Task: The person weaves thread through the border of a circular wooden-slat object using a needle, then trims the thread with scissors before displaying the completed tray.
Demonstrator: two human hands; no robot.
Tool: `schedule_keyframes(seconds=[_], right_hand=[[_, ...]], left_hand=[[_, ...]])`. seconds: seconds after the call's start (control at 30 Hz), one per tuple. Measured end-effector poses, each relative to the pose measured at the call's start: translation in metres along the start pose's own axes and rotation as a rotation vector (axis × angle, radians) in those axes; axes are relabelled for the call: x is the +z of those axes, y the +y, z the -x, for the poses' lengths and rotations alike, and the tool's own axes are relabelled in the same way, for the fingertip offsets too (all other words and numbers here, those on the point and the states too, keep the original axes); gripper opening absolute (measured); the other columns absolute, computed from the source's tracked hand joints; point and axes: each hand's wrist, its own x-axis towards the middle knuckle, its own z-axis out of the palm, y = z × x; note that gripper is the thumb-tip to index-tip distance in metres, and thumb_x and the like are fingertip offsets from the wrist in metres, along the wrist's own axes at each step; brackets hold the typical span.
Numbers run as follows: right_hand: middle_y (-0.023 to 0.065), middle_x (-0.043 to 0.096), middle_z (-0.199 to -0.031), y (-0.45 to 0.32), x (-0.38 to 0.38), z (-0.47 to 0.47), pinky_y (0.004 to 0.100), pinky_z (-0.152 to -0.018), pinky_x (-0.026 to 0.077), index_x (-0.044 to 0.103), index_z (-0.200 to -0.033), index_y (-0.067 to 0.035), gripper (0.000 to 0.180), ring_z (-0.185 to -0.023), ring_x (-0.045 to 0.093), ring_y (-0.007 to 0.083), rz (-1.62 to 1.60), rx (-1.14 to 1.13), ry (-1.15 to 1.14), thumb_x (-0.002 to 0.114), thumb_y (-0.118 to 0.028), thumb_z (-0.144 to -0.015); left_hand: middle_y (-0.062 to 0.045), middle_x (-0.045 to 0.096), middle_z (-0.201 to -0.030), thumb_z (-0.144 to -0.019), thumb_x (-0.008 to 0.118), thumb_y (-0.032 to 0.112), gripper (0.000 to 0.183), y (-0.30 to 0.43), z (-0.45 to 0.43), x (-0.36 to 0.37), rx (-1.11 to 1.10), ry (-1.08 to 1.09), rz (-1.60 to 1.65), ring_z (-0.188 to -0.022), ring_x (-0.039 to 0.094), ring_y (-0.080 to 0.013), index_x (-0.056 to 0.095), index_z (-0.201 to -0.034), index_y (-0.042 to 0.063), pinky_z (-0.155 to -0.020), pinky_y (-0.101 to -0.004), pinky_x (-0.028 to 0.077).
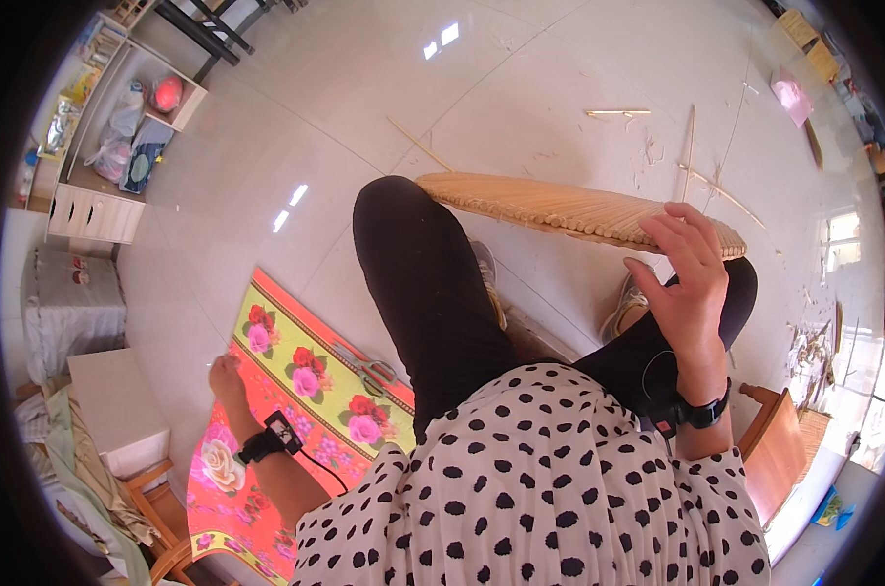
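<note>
A woven straw panel (552, 209), tightly ribbed with a knobbly near edge, lies across my two knees. My right hand (680, 271) is at its right end, fingers spread and fingertips at the edge; whether they press on it I cannot tell. Over on the left, my left hand (226, 373) hangs by the edge of a flowered red and yellow cloth or sheet (310, 432), its fingers curled; what they hold, if anything, is too small to tell. Scissors (373, 370) with grey-green handles rest on this sheet beside my left thigh.
Loose straw stalks (721, 194) and scraps are scattered on the tiled floor ahead and to the right. Shelves (98, 209) with bags stand at the left, above a grey covered box (76, 315). A wooden chair (168, 513) is lower left; another wooden piece of furniture (772, 447) is at right.
</note>
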Motion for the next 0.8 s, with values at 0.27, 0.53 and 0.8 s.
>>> schedule_keyframes(seconds=[0.27, 0.53, 0.8], right_hand=[[0.0079, 0.06, -0.086, 0.013, -0.003, -0.013, 0.036, -0.073, 0.047, 0.061, -0.092, -0.003, 0.036, -0.091, 0.056, 0.0282, 0.227, -0.096, -0.105, 0.072, -0.002, -0.058], [0.0077, 0.06, -0.077, 0.055, -0.014, -0.015, 0.036, -0.068, 0.045, 0.062, -0.093, -0.004, 0.03, -0.075, 0.056, 0.027, 0.157, 0.075, -0.022, 0.071, -0.005, -0.064], [0.0063, 0.062, -0.082, 0.092, -0.031, -0.002, 0.0411, -0.094, 0.037, 0.063, -0.091, -0.005, 0.027, -0.08, 0.058, 0.0246, 0.058, 0.224, 0.084, 0.071, -0.005, -0.065]], left_hand=[[-0.025, 0.03, -0.135, -0.074, 0.069, 0.016, 0.067, 0.062, 0.005, 0.023, -0.143, -0.096, -0.31, -0.111, 0.047, -0.0403, 0.036, -0.131, 0.01, -0.093, -0.0421, 0.04], [-0.022, 0.026, -0.138, -0.076, 0.068, 0.017, 0.064, 0.3, 0.021, -0.028, 0.708, 0.322, 0.09, -0.127, 0.026, -0.039, 0.037, -0.132, 0.009, -0.102, -0.0448, 0.029], [-0.014, 0.044, -0.125, -0.07, 0.071, 0.016, 0.052, 0.481, 0.105, 0.04, 1.418, -0.09, 0.426, -0.12, 0.036, -0.035, 0.05, -0.117, 0.005, -0.097, -0.0464, 0.029]])
